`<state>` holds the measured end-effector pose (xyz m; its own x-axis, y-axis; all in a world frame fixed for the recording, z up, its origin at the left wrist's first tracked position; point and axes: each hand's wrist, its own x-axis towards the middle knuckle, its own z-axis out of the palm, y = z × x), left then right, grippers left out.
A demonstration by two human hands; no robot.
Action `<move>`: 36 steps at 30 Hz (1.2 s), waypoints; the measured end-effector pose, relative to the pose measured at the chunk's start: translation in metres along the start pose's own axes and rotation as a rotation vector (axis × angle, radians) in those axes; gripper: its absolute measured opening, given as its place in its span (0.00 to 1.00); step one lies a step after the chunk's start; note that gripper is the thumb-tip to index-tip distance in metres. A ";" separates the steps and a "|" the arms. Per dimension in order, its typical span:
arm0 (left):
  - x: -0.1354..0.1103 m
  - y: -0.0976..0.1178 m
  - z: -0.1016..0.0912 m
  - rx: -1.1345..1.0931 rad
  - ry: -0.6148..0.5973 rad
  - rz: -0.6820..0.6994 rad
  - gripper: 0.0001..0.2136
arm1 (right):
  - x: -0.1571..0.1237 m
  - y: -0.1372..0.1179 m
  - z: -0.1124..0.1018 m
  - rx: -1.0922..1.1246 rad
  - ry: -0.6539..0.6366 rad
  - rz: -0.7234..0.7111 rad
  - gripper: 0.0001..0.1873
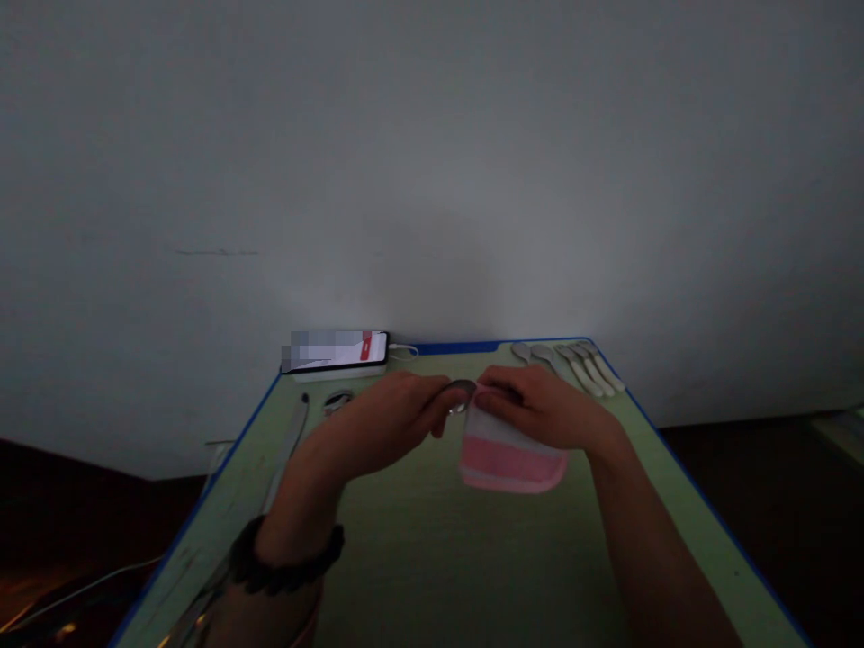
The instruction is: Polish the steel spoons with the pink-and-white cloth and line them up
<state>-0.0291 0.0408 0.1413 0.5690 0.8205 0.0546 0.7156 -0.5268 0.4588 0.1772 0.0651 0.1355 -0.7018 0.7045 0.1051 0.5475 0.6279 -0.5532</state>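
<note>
Between my hands, above the middle of the table, is a metal spoon [463,389]. My left hand [411,409] is closed on it, thumb and fingers pinching the bowl end. My right hand [540,403] is closed on a folded pink and white cloth [513,463], which meets the spoon and hangs down below the fingers. The rest of the spoon is hidden by the right hand and the cloth.
A phone [337,353] leans at the back left, with a white cable [405,349] beside it. Several spoons and other pale-handled utensils [584,369] lie at the back right. A long utensil [289,445] and a shiny round metal piece [337,400] are on the left. A wall [432,180] stands behind the blue-edged table [465,567].
</note>
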 end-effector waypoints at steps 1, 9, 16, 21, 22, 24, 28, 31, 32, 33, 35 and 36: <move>0.001 -0.002 0.001 0.016 0.006 -0.003 0.20 | 0.001 0.002 0.001 0.000 -0.008 -0.003 0.13; -0.014 -0.036 -0.013 -0.050 0.048 -0.159 0.21 | -0.009 0.020 -0.010 0.050 -0.127 0.051 0.15; -0.004 -0.019 -0.005 -0.142 0.040 -0.105 0.20 | -0.007 0.013 -0.006 0.035 -0.128 0.040 0.16; 0.011 -0.008 0.007 -0.160 0.005 -0.055 0.23 | 0.004 0.008 0.009 0.058 -0.121 -0.021 0.18; 0.011 -0.011 0.006 -0.161 0.016 -0.074 0.23 | 0.004 0.009 0.009 0.059 -0.123 -0.022 0.18; 0.007 -0.020 0.001 -0.194 0.058 -0.122 0.23 | 0.002 0.014 0.006 0.064 -0.139 -0.015 0.18; -0.004 -0.044 -0.009 -0.243 0.167 -0.236 0.25 | -0.006 0.024 -0.007 0.083 -0.156 0.023 0.19; -0.002 -0.053 -0.004 -0.390 0.351 -0.306 0.23 | -0.008 0.026 -0.010 0.079 -0.112 0.050 0.20; 0.002 -0.053 0.000 -0.464 0.437 -0.320 0.22 | -0.007 0.026 -0.009 0.081 -0.081 0.055 0.20; 0.006 -0.052 0.005 -0.566 0.538 -0.333 0.21 | -0.005 0.025 -0.007 0.085 -0.043 0.057 0.20; 0.016 -0.048 0.015 -0.827 0.616 -0.319 0.17 | 0.000 0.021 -0.002 0.094 0.038 0.055 0.20; 0.021 -0.044 0.020 -0.934 0.576 -0.287 0.15 | 0.003 0.020 0.001 0.096 0.066 0.052 0.20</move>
<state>-0.0411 0.0770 0.1046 -0.0116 0.9914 0.1300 0.0703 -0.1289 0.9892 0.1856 0.0792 0.1243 -0.6406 0.7574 0.1268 0.5337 0.5578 -0.6357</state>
